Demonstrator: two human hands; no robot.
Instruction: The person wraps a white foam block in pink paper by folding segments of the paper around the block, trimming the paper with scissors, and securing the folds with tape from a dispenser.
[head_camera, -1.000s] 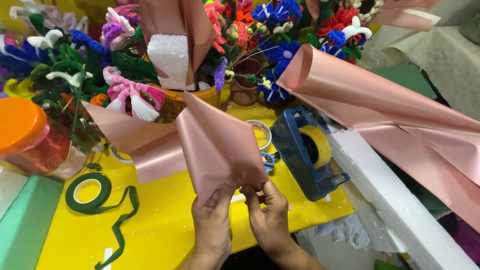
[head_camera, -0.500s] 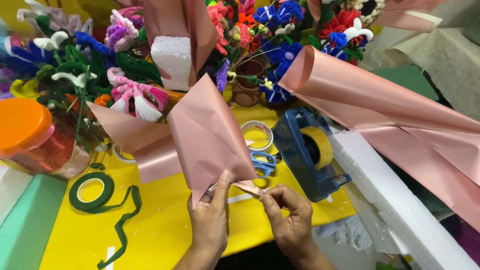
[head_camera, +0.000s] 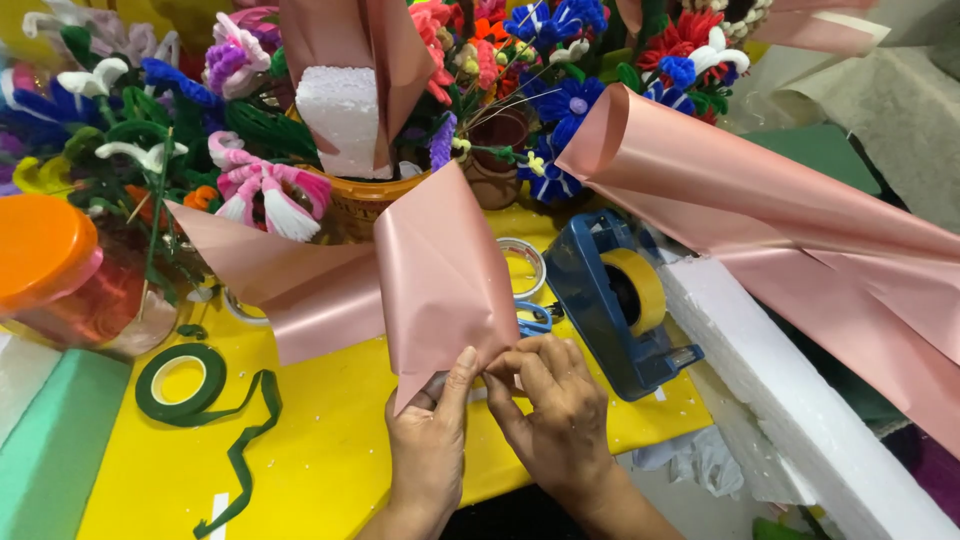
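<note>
Pinching a folded pink wrapping sheet (head_camera: 440, 270) over the yellow table (head_camera: 330, 460), both hands meet at its lower edge.

Left hand (head_camera: 430, 450) grips the sheet's bottom corner between thumb and fingers; right hand (head_camera: 555, 405) pinches the same edge with curled fingertips, touching the left thumb. Blue tape dispenser (head_camera: 620, 300) stands at 2 o'clock of the hands, green floral tape roll (head_camera: 180, 380) at 9 o'clock, blue scissors (head_camera: 535, 320) just behind the sheet.
</note>
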